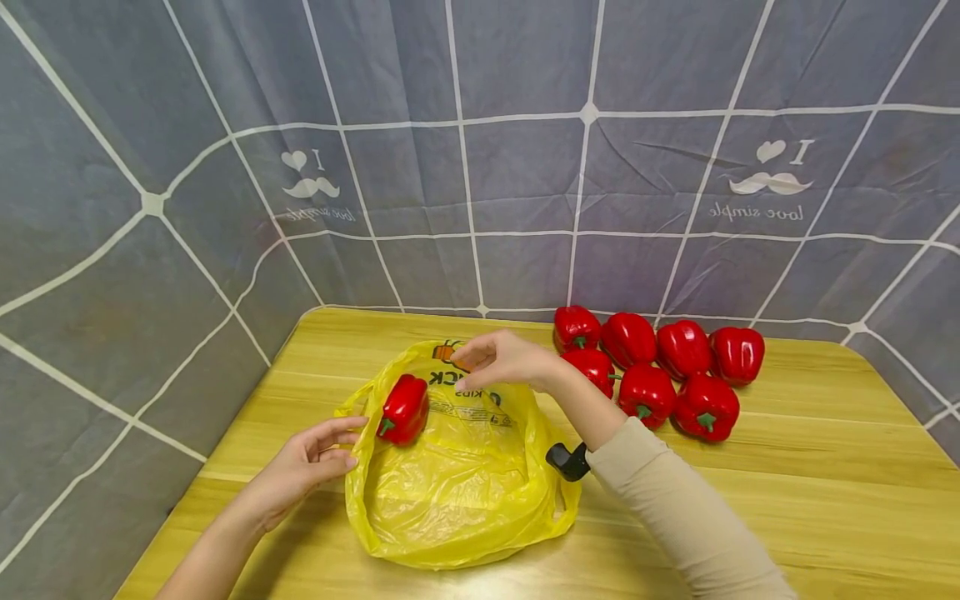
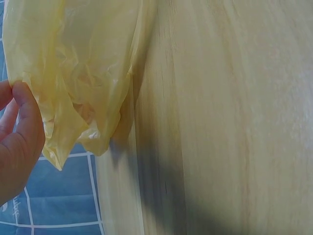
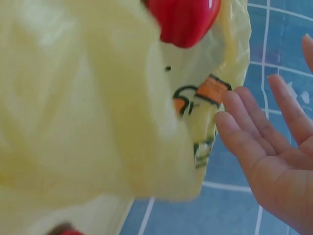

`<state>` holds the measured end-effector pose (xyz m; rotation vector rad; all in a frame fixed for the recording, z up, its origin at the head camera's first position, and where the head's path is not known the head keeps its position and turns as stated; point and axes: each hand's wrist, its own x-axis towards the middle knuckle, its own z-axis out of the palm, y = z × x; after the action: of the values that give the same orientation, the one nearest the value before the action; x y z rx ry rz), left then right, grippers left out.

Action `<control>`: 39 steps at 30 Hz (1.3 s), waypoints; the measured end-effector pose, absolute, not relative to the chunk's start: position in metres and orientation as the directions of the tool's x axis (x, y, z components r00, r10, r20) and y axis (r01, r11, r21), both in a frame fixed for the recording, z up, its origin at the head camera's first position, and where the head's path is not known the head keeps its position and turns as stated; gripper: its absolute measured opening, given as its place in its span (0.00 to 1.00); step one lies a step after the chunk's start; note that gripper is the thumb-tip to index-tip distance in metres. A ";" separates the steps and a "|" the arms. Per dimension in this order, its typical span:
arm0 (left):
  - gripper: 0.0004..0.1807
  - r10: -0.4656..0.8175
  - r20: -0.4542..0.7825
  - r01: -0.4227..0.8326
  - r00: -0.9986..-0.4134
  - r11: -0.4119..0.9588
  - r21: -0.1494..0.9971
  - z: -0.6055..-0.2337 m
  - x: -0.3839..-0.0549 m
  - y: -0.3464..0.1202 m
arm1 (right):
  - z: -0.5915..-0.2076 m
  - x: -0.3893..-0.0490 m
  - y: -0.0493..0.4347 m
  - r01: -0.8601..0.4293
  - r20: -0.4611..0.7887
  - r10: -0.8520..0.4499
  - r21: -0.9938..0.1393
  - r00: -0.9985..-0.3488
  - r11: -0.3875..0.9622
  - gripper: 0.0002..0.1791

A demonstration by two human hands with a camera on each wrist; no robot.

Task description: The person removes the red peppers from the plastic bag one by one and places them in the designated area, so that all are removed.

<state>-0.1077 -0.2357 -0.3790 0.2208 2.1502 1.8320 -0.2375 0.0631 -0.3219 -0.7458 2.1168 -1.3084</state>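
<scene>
A yellow plastic bag [image 1: 450,533] lies with its mouth spread wide, dark and orange print on its far inner side. One red bell pepper [image 1: 406,408] with a green stem is in the bag's left part; its lower end also shows in the right wrist view. My left hand [image 1: 303,462] pinches the bag's left rim between thumb and finger, as the left wrist view [image 2: 19,132] shows. Over the bag's far side is my right hand [image 1: 508,360], holding nothing, its fingers loosely extended near the printed edge.
Several more red bell peppers [image 1: 682,350] stand in two rows on the wooden table [image 1: 817,467], right of the bag. A black device [image 1: 567,461] sits beside the right sleeve. Behind the table hangs a grey-blue curtain [image 1: 525,183] with white lines.
</scene>
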 end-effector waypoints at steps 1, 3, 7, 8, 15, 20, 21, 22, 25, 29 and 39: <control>0.28 0.312 -0.132 -0.081 -0.941 0.171 0.982 -0.379 -0.108 -0.236 | -0.323 -0.237 0.060 -0.175 -0.159 -0.698 -0.908 -0.698 0.382 0.26; 0.28 0.313 -0.127 -0.076 -0.941 0.172 0.982 -0.380 -0.108 -0.235 | -0.324 -0.237 0.054 -0.177 -0.170 -0.706 -0.903 -0.687 0.390 0.26; 0.28 0.315 -0.123 -0.070 -0.941 0.174 0.982 -0.380 -0.109 -0.234 | -0.330 -0.235 0.041 -0.172 -0.193 -0.705 -0.895 -0.682 0.412 0.26; 0.28 0.315 -0.122 -0.069 -0.941 0.174 0.982 -0.380 -0.109 -0.234 | -0.331 -0.234 0.038 -0.166 -0.196 -0.698 -0.895 -0.689 0.415 0.27; 0.29 0.319 -0.113 -0.065 -0.941 0.157 0.985 -0.380 -0.109 -0.234 | -0.347 -0.229 0.013 -0.093 -0.223 -0.613 -0.893 -0.758 0.440 0.29; 0.28 0.325 -0.111 -0.066 -0.939 0.146 0.987 -0.381 -0.109 -0.234 | -0.357 -0.225 -0.002 -0.022 -0.233 -0.519 -0.899 -0.822 0.438 0.27; 0.28 0.326 -0.111 -0.066 -0.939 0.145 0.987 -0.381 -0.110 -0.234 | -0.360 -0.224 -0.004 -0.010 -0.233 -0.502 -0.900 -0.833 0.435 0.26; 0.28 0.327 -0.111 -0.066 -0.939 0.145 0.987 -0.381 -0.110 -0.234 | -0.362 -0.223 -0.006 0.002 -0.232 -0.486 -0.904 -0.842 0.428 0.25; 0.28 0.325 -0.114 -0.069 -0.939 0.147 0.987 -0.381 -0.109 -0.234 | -0.369 -0.221 -0.011 0.024 -0.218 -0.454 -0.918 -0.864 0.395 0.24; 0.29 0.323 -0.122 -0.075 -0.938 0.157 0.985 -0.381 -0.109 -0.235 | -0.377 -0.219 -0.016 0.032 -0.194 -0.435 -0.935 -0.879 0.353 0.24; 0.29 0.325 -0.124 -0.076 -0.938 0.157 0.985 -0.382 -0.110 -0.236 | -0.389 -0.222 -0.018 -0.001 -0.158 -0.452 -0.943 -0.878 0.333 0.27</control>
<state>-0.1098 -0.2360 -0.3819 0.2398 2.1318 1.8441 -0.2220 -0.0177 -0.3894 -0.3995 2.2099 -1.5632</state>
